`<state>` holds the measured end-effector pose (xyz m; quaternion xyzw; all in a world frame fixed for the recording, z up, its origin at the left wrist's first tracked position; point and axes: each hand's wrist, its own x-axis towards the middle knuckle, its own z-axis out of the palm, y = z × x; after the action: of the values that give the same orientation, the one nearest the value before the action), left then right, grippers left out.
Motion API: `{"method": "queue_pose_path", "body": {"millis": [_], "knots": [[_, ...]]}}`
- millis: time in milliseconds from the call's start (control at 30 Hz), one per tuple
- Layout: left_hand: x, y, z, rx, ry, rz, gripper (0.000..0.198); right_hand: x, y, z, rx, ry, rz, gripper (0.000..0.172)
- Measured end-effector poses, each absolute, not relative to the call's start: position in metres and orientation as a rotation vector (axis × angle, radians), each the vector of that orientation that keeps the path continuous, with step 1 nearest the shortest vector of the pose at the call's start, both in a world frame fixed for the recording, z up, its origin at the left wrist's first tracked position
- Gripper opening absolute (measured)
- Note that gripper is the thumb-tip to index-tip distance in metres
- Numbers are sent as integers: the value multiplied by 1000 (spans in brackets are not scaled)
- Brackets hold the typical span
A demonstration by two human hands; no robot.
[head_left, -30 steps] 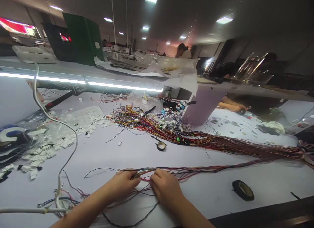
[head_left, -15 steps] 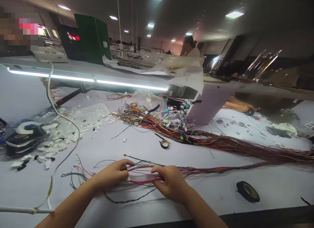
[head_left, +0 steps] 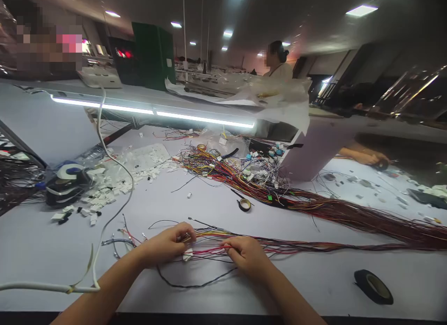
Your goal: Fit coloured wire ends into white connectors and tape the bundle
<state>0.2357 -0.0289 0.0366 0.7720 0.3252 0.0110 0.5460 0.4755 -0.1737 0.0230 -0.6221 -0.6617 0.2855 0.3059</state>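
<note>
My left hand (head_left: 170, 243) is closed in a pinch on the end of a thin bundle of coloured wires (head_left: 300, 245) lying across the near part of the white table (head_left: 216, 204). A small white connector (head_left: 187, 255) sits just below its fingertips. My right hand (head_left: 247, 255) is a little to the right, fingers curled round a red wire of the same bundle. The bundle runs off to the right. A loose black wire (head_left: 195, 284) curves on the table under both hands.
A thick heap of coloured wires (head_left: 265, 185) crosses the table's middle. Small tape roll (head_left: 244, 204) lies behind my hands, a black tape roll (head_left: 373, 286) at near right. White connectors (head_left: 104, 190) and a tape dispenser (head_left: 66, 183) are at left. Another person's hand (head_left: 370, 158) works at far right.
The view has swung left and slightly up. My hands have stayed on the wire bundle and moved a little apart, with the white connector now showing below my left fingers.
</note>
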Motion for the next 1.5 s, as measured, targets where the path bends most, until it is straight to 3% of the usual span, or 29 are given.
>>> {"method": "queue_pose_path", "body": {"millis": [167,400,600,833,1000,1100,1200,1333,1500], "knots": [[231,-33,45,2025,696,107,16,473,-170,17,-1714,-1742,722,30],[231,-48,30,2334,848,388,30,475,-168,19,-1700,-1729,806,32],[234,-45,23,2100,1016,265,28,486,-171,19,-1508,-1758,1031,34],[240,-64,19,2340,990,392,39,478,-168,7,-1582,-1622,863,43],[248,-75,28,1698,901,433,38,468,-171,-1,-1667,-2002,621,36],[252,-78,31,1349,857,482,37,470,-173,7,-1581,-2107,609,24],[253,-80,34,1303,818,597,31,477,-161,12,-1441,-2029,633,38],[255,-78,35,1406,790,679,29,470,-121,1,-1602,-1782,451,22],[261,-75,20,1379,819,673,44,437,-92,-26,-1712,-1931,320,5]]}}
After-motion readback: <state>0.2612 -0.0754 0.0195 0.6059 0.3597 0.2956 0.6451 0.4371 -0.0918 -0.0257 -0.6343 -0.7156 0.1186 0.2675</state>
